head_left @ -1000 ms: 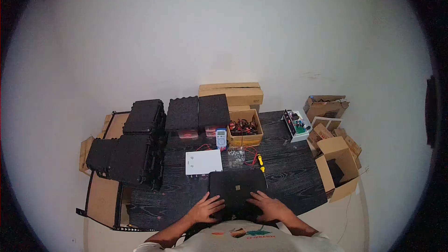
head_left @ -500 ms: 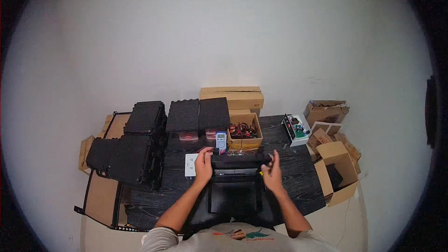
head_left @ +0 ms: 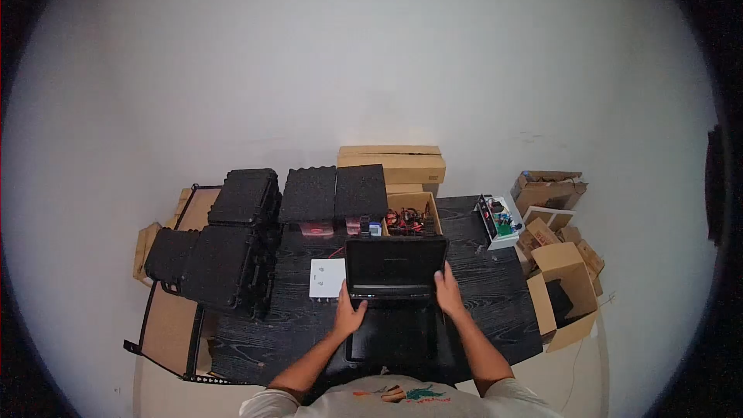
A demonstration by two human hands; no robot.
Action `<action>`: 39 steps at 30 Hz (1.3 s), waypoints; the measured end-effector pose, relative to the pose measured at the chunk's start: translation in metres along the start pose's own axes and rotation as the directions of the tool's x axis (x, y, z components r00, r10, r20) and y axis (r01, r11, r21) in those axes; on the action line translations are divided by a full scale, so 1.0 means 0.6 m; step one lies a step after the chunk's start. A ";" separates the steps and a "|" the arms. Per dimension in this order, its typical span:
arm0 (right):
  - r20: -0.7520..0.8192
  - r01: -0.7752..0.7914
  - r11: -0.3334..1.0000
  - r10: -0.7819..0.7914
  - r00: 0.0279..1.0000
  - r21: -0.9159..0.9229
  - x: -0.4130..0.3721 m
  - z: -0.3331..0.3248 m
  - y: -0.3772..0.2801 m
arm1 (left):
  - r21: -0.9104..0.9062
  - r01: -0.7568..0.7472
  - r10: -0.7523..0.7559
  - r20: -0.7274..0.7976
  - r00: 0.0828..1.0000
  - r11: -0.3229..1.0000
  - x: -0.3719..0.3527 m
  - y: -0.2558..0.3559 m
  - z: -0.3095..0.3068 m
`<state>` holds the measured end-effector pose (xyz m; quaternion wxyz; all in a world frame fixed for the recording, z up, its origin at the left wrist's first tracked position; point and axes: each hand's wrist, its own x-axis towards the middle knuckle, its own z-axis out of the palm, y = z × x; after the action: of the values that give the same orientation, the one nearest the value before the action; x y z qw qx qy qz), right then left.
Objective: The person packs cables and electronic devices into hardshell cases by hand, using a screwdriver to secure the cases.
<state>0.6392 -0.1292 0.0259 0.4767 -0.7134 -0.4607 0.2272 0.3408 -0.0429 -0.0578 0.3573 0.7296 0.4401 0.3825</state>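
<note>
A black hard case [head_left: 396, 337] sits at the near edge of the dark wooden table [head_left: 487, 294], and its lid [head_left: 395, 267] stands raised upright. My left hand [head_left: 348, 316] rests at the lid's lower left corner by the hinge. My right hand [head_left: 447, 290] holds the lid's right edge. A white flat box [head_left: 326, 277] lies just left of the lid. Behind the lid, a blue multimeter [head_left: 374, 228] is partly hidden.
Black cases [head_left: 224, 251] are stacked on the left, with foam pads [head_left: 334, 192] behind. A cardboard box of wires [head_left: 410, 218] and a long carton [head_left: 391, 162] stand at the back. An electronics board [head_left: 497, 220] and open cartons [head_left: 561, 279] are on the right.
The case lid went from closed to half raised to fully upright. My hands moved from resting on the closed lid to its sides, and the lid now hides the yellow tool and bagged parts.
</note>
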 end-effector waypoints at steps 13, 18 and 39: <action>0.065 0.421 0.889 -0.416 0.907 -0.181 0.306 0.067 -0.210 | 0.182 -0.013 -0.003 0.090 0.996 0.983 -0.021 -0.009 0.005; 0.367 0.132 0.946 -0.016 0.930 -0.295 0.454 0.173 -0.146 | 0.191 0.050 -0.074 0.118 0.990 0.980 -0.022 0.004 -0.001; 0.132 0.083 0.944 -0.043 0.990 -0.319 0.516 0.247 -0.084 | 0.170 0.021 -0.043 0.128 0.991 0.985 -0.026 -0.033 0.010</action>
<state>0.6500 0.2175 0.0407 0.3310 -0.7514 -0.5428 0.1766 0.3337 -0.0511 -0.0810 0.3287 0.7736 0.4581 0.2892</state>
